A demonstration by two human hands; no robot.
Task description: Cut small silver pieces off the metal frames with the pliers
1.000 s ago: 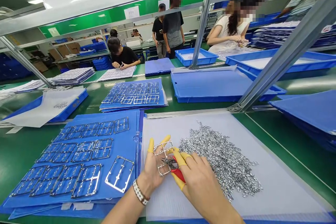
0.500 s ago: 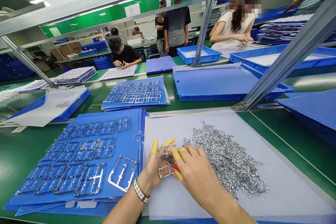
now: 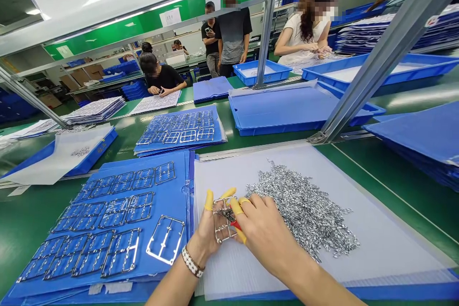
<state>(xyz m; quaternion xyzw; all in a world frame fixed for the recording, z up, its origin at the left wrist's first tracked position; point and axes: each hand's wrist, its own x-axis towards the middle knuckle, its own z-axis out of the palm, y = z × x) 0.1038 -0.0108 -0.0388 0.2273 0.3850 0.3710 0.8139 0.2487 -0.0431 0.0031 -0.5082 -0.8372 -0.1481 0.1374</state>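
Observation:
My left hand [image 3: 205,232] holds a silver metal frame [image 3: 219,240] with thin crossbars, its fingers curled round the edges. Yellow covers sit on several fingertips of both hands. Red-handled pliers [image 3: 235,225] are in my right hand [image 3: 263,229], their dark jaws at the frame's inner bars; the fingers partly hide the contact. Beside my right hand, a heap of small silver links [image 3: 304,205] lies on a white sheet [image 3: 380,253]. Left of my hands, a single bare frame [image 3: 165,240] rests on a blue sheet [image 3: 163,201], near rows of frames [image 3: 120,252] with links in them.
Behind the work area stand another stack with frames [image 3: 179,126], a covered blue tray [image 3: 287,107] and a tray with paper [image 3: 89,153]. A slanted metal post [image 3: 373,52] rises at the right. Several people are across the bench, some handling parts [image 3: 163,76].
The view has shifted slightly, so the background sits further left. Both hands keep hold of the frame and the pliers, with only a small shift of the right fingers.

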